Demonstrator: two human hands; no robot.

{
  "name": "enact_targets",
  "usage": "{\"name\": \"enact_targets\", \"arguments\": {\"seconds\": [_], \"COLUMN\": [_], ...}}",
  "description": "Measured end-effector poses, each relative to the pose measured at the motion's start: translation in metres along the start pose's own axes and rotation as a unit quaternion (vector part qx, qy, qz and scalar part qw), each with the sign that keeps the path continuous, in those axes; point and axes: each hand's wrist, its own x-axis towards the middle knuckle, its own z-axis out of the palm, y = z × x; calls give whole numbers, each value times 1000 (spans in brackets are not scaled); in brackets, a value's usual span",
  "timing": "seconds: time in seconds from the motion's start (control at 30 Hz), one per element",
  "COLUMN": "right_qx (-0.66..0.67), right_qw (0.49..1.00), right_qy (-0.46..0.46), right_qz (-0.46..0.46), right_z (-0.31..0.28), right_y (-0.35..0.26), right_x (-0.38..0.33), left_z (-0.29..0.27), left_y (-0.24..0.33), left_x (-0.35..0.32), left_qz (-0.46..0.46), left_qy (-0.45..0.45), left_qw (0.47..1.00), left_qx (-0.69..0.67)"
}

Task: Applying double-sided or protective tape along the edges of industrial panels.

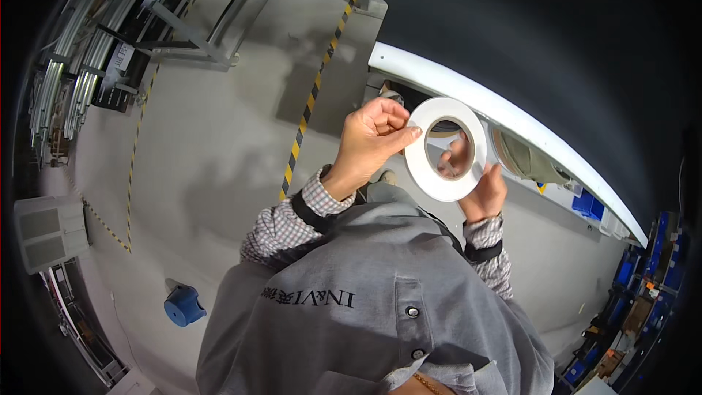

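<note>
A wide, flat roll of white tape point(440, 189) is held up in front of my body, its face turned toward me. My left hand point(369, 139) pinches its left edge, thumb on the face and the other fingers curled beside it. From the lower right, my right hand point(485, 195) grips the roll from behind. Some right fingers show through the open core; the rest are hidden by the tape. Whether a loose tape end sits in the left pinch cannot be made out.
Ahead stands a black-topped table point(526, 22) with a raised white edge point(504, 110). Yellow-black striped tape point(311, 102) marks the grey floor. A blue stool point(184, 306) is at lower left, metal pipes point(88, 88) on a rack at far left, blue bins point(625, 271) at right.
</note>
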Motion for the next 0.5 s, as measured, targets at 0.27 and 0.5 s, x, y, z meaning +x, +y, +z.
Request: {"name": "enact_targets", "arguments": {"seconds": [0.27, 0.5], "right_qx": [-124, -111], "right_qw": [983, 986], "right_qy": [137, 125], "right_qz": [6, 11], "right_z": [-1, -26], "right_y": [-15, -38], "right_x": [35, 63], "left_z": [22, 36], "left_y": [-29, -32], "left_x": [38, 63], "left_qz": [89, 99], "left_qy": [94, 74], "left_qw": [990, 990], "left_qx": [50, 61]}}
